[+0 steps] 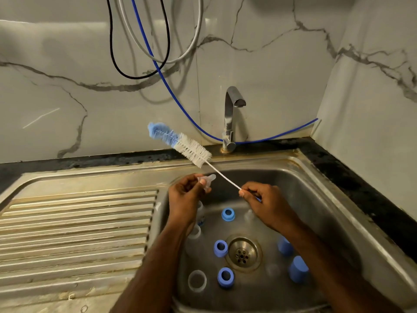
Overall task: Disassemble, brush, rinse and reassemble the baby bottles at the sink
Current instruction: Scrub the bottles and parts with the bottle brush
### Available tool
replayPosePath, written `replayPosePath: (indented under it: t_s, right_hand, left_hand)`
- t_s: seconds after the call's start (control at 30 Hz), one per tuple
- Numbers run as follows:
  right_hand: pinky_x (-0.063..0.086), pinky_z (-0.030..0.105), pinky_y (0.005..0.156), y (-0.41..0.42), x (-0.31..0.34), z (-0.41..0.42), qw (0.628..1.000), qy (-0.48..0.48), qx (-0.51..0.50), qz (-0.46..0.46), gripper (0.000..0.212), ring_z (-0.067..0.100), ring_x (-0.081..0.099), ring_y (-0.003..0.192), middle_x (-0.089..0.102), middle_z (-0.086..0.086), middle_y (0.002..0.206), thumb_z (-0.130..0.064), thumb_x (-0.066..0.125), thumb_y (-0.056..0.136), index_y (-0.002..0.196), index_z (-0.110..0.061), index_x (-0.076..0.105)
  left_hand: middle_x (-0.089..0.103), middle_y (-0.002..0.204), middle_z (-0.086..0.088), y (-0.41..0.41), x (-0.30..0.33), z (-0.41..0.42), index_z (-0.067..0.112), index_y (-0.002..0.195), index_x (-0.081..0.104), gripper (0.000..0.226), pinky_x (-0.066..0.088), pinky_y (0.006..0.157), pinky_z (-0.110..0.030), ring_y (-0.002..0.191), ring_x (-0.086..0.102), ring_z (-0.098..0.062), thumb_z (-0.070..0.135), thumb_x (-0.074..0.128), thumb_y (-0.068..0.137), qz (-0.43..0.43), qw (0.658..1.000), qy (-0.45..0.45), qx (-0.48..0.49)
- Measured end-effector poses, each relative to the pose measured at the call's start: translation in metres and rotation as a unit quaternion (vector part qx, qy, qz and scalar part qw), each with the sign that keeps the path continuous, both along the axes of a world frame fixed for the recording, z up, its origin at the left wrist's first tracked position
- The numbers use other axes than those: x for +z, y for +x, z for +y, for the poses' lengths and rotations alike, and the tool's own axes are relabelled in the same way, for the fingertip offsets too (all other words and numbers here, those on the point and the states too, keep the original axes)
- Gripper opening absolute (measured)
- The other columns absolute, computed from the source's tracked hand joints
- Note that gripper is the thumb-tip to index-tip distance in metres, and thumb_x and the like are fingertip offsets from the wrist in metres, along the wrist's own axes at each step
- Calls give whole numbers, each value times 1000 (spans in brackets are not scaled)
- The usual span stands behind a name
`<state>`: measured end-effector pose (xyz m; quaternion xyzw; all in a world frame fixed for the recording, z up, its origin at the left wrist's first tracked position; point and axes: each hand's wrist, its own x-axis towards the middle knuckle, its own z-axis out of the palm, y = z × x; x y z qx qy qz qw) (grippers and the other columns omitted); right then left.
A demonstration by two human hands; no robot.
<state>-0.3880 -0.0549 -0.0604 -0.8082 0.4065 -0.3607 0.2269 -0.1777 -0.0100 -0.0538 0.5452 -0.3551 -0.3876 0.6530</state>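
Fingers [204, 182] of left hand [184, 197] pinch clear silicone teat [206, 180]: likely soft, light, slippery; hold at flange. Right hand [264, 199] pinches bottle brush [180, 143] by its thin wire stem.

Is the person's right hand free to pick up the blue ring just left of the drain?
Probably not at once. The right hand is pinching the bottle brush by its wire handle. Nothing covers the blue ring beside the drain, so the path looks open once the brush is put down.

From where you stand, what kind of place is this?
Most likely a home kitchen sink corner: a steel sink with a ribbed drainboard, a tap and marble-look wall tiles.
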Motion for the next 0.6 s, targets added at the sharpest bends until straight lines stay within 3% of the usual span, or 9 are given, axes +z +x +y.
replayPosePath:
  t_s: [0.13, 0.3, 0.43, 0.6]
  right_hand:
    - [56, 33, 70, -3, -2, -4, 999, 13, 12, 26, 19, 6, 63, 73, 65, -12, 73, -37, 55, 97, 90, -26, 69]
    - [56, 33, 71, -6, -1, -5, 999, 20, 13, 39, 18, 6, 63, 73, 65, -10, 73, -34, 56, 98, 88, -25, 68]
    - [54, 27, 70, -8, -1, -4, 999, 22, 11, 39, 16, 5, 63, 74, 64, -10, 73, -30, 57, 99, 88, -26, 68]
    - [53, 29, 67, 5, -4, 1, 999, 11, 13, 29, 27, 6, 62, 71, 61, -12, 71, -51, 49, 95, 87, -30, 64]
  left_hand:
    - [75, 102, -10, 12, 2, -2, 0, 118, 66, 24, 59, 92, -37, 104, 72, -26, 3, 64, 94, 210, 976, -20, 53]
    - [71, 113, -14, 18, 6, -1, 3, 113, 67, 19, 60, 90, -35, 106, 72, -24, 5, 65, 93, 255, 960, -28, 111]
    - [69, 117, -16, 28, 4, -1, 5, 110, 64, 15, 62, 79, -29, 100, 73, -21, 6, 64, 95, 316, 936, -45, 149]
    - [73, 109, -17, -1, 4, 1, 0, 112, 65, 18, 60, 92, -39, 102, 73, -26, 5, 63, 95, 226, 973, -22, 41]
